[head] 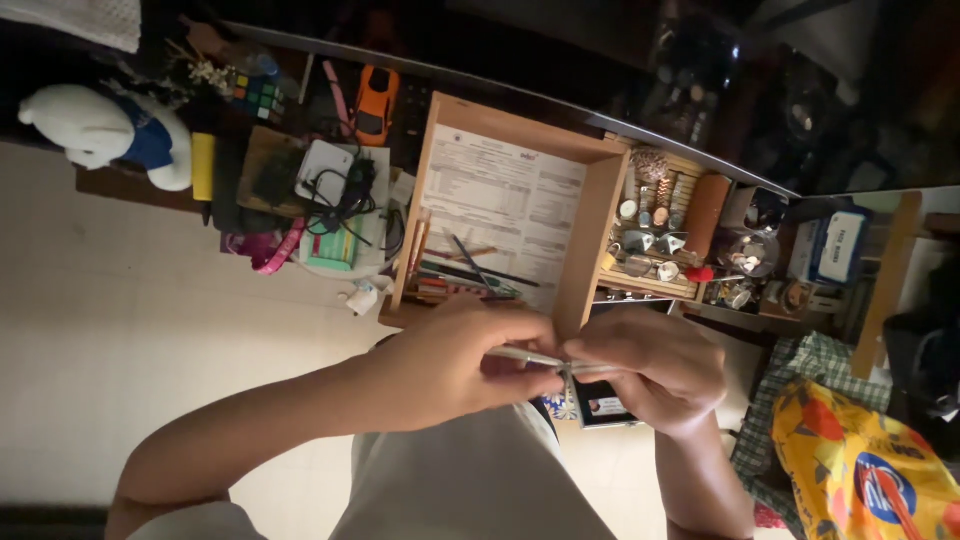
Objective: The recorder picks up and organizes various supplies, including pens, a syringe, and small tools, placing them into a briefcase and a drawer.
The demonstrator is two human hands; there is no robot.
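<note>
My left hand [455,362] and my right hand [655,372] meet in front of me, both closed on a thin silver pen [540,360] held level between them. The left fingers pinch its left part, the right fingers its right end. Just beyond the hands stands an open wooden drawer [585,240] with a printed paper sheet [505,205] lining its bottom and several pencils and pens [470,272] lying at its near end.
A white plush toy [95,130], a colour cube [258,97], an orange toy car [375,103] and tangled cables [345,190] sit left of the drawer. Small trinkets fill a wooden tray [655,235] on the right. A yellow printed bag [860,465] lies lower right.
</note>
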